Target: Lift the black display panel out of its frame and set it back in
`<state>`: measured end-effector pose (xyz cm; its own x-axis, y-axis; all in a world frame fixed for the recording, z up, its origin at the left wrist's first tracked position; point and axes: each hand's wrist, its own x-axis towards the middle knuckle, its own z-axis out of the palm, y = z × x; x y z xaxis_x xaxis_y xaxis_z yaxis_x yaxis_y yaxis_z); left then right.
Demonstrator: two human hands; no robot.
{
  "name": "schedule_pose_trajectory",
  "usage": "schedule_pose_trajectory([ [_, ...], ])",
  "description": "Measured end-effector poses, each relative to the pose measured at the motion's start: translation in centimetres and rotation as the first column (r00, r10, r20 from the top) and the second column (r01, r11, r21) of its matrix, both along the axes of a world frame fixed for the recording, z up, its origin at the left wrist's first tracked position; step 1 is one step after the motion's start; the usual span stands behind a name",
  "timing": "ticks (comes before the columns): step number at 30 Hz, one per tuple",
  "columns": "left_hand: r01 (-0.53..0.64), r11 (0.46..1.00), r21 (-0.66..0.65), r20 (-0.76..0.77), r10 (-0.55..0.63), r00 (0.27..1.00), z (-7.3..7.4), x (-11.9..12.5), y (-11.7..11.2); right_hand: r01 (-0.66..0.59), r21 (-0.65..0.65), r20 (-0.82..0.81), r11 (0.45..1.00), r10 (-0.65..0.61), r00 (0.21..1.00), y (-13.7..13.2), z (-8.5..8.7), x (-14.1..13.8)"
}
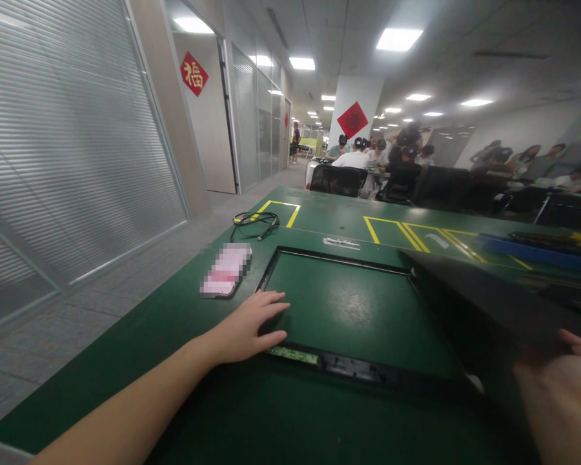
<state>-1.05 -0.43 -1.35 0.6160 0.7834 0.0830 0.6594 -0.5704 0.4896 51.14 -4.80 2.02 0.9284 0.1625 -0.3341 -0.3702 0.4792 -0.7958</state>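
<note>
Rectangular ceiling panels (399,39) cast an even, cool-white light, the nearest ones burning out to plain white. Their reflection leaves a cloudy glare in the middle of the desk (352,303) and a faint sheen along its far edge, while its near edge sinks into dim green. Motion blur smears the black panel (469,297), the right hand (556,381) and the blue tray (537,252) toward the desk's right edge. The left hand (252,323) is crisper. Mosaic blocks cover the phone (226,270). Wide-angle distortion tilts the door (203,123); distant people (358,156) look soft.
</note>
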Motion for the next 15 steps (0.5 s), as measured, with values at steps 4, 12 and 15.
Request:
schedule_pose_trajectory([
  [4,0.002,1.0,0.015,0.003,-0.002,1.0,0.3,0.2,-0.1,0.001,0.015,0.169,1.0,-0.004,0.986,0.0,-0.3,0.3],
  [12,0.009,1.0,0.03,0.012,-0.01,1.0,-0.1,0.1,0.0,-0.076,-0.151,-0.048,0.986,0.069,0.996,0.1,0.0,1.5],
  [15,0.009,0.999,0.031,0.013,-0.009,1.0,-0.1,0.0,0.0,-0.125,-0.189,-0.001,0.974,0.127,0.992,0.4,-1.1,2.9],
])
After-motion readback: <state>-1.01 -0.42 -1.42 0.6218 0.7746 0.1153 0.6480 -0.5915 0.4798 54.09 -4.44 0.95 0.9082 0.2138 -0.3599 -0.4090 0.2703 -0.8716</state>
